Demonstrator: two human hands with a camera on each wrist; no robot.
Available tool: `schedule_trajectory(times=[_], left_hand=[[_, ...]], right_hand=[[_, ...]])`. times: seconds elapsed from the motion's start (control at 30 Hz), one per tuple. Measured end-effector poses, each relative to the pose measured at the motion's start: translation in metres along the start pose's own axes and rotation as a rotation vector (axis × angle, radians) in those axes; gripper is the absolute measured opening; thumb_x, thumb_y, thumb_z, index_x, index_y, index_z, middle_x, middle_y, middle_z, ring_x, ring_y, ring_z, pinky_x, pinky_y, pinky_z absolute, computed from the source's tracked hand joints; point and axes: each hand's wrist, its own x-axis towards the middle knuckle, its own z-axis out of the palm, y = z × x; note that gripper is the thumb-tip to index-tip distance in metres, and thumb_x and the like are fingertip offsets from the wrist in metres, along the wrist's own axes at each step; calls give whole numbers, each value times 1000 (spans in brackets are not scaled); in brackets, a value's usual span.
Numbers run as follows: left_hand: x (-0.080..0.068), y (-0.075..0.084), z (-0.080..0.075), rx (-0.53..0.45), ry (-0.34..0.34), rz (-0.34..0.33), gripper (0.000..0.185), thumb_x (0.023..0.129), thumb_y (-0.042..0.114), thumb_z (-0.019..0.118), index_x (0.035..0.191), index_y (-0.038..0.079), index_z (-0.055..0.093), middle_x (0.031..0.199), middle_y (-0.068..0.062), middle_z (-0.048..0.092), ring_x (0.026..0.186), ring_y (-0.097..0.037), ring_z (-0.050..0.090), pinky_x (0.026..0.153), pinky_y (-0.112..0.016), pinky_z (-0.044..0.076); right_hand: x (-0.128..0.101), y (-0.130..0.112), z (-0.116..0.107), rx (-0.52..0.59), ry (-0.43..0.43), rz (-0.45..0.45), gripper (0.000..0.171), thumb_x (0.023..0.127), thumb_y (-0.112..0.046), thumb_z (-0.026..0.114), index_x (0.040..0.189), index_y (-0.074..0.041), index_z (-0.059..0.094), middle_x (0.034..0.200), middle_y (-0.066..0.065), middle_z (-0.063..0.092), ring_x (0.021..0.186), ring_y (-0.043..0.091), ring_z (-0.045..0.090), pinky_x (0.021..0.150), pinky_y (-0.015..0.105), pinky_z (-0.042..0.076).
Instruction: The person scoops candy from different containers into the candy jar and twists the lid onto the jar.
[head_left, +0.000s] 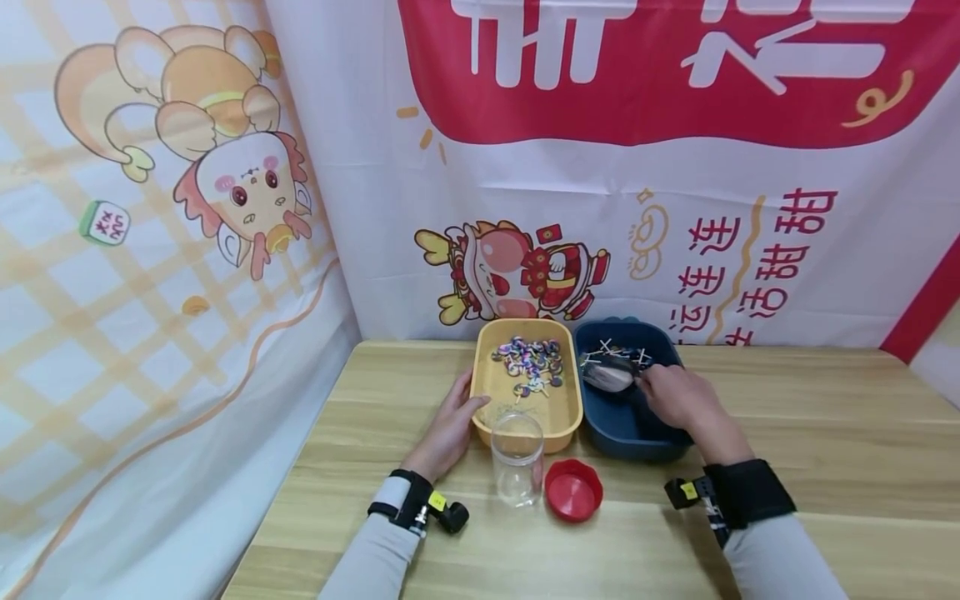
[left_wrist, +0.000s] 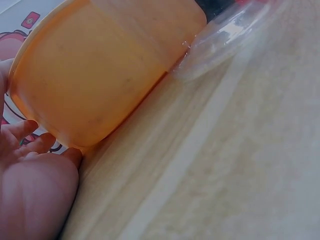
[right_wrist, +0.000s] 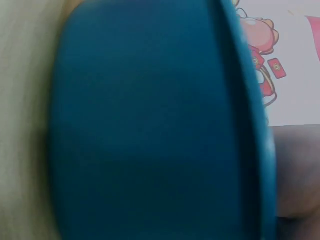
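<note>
Wooden table (head_left: pixel 787 467) before cartoon banners (head_left: pixel 675 167); left grip (head_left: pixel 450 429) relaxed against yellow tray (head_left: pixel 480 392); right grip (head_left: pixel 671 396) unclear.

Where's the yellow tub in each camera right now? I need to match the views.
Head: yellow tub at table centre, left of the blue tub, left hand touching its side.
Left wrist: its outer wall fills the upper left.
Right wrist: not in it.
Shared landmark: the clear jar against the tub's front.
</note>
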Motion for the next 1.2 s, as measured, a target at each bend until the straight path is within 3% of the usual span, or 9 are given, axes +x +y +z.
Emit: schedule_trajectory(times=[0.27, 0.47, 0.63, 0.83, 1.07, 1.2], left_hand=[[0, 2, 1, -4, 3, -5, 74, 102, 5, 52, 165, 11, 14, 171, -16, 11, 156, -31, 17, 126, -42, 22], [1, 0, 0, 7, 3, -9, 74, 101, 7, 53, 165, 12, 16, 171, -14, 11, 156, -30, 18, 126, -41, 23], [2, -1, -1, 6, 4, -12, 73, 101, 7, 53, 165, 13, 16, 171, -14, 11, 156, -29, 17, 126, -42, 22], [2, 2, 3, -4, 21, -21, 74, 102, 6, 52, 165, 12, 14, 171, -14, 11, 156, -29, 17, 126, -42, 22], [3, 3, 5, -8, 25, -13, 74, 102, 4, 51, 165, 10, 13, 171, -14, 9, 156, -29, 16, 126, -40, 23], [0, 3, 3, -3, 16, -13, 73, 102, 4, 50, 165, 10, 13, 172, -14, 7, 157, -29, 14, 127, -42, 21]], right_hand=[[4, -2, 8, -18, 57, 11, 23, 106, -17, 52, 95, -3, 67, 77, 8, 60, 65, 25, 54, 54, 38, 44], [5, -6, 14, 2, 27, -2, 16, 103, -10, 53, 105, 1, 63, 89, 15, 62, 74, 28, 57, 65, 48, 54], [7, -4, 17, 89, -27, -9, 18, 104, -9, 48, 111, 2, 62, 94, 15, 62, 78, 28, 57, 68, 49, 53], [9, 5, 17, 203, -31, -57, 18, 105, -7, 46, 105, 2, 61, 84, 10, 57, 72, 23, 55, 62, 40, 49], [4, 9, 0, 316, 22, -136, 19, 106, -8, 48, 98, 2, 62, 74, 4, 50, 63, 18, 47, 57, 31, 41], [-9, 10, -21, 384, 16, -186, 23, 108, -13, 49, 109, 2, 67, 76, 4, 50, 68, 19, 48, 59, 31, 40]])
